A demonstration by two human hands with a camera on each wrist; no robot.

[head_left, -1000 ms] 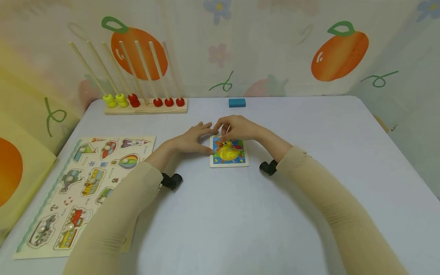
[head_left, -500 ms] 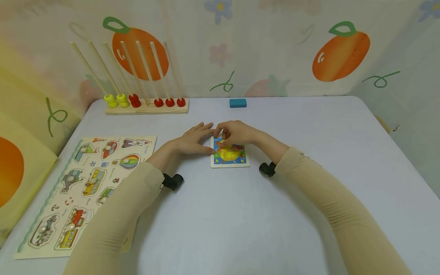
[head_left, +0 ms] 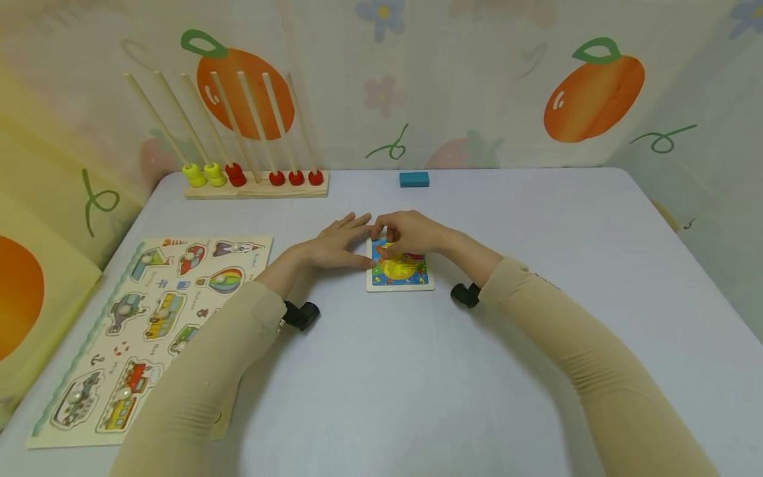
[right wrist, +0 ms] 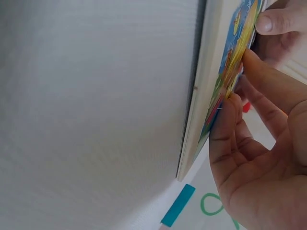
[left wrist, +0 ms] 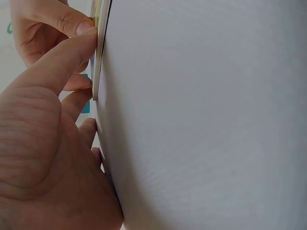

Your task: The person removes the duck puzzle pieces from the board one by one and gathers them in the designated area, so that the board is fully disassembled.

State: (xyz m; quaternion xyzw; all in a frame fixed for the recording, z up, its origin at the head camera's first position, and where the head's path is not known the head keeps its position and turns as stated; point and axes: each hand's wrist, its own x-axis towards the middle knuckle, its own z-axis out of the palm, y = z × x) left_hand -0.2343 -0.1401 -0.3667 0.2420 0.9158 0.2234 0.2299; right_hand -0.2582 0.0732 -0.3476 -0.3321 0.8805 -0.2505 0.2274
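Observation:
A small square jigsaw puzzle (head_left: 405, 269) with a yellow duck on blue lies in a pale wooden frame at the middle of the table. My left hand (head_left: 334, 245) rests at its left side, fingers straight and spread, thumb (left wrist: 79, 45) on the frame's left edge. Over the upper part of the picture my right hand (head_left: 414, 230) bends, its fingers curled. In the right wrist view the right thumb (right wrist: 249, 57) and fingertips (right wrist: 226, 108) meet the picture around a puzzle piece, which they largely hide; it sits about level with the rest.
A wooden peg board (head_left: 256, 191) with yellow and red beads stands at the back left. The large vehicle puzzle board (head_left: 134, 344) lies at left, partly under the left sleeve. A blue block (head_left: 414, 179) sits near the back edge.
The right hand has lowered toward the puzzle, and the piece it pinched, which stood tilted with a pale edge showing, has gone down into the picture. The left hand has stayed in place.

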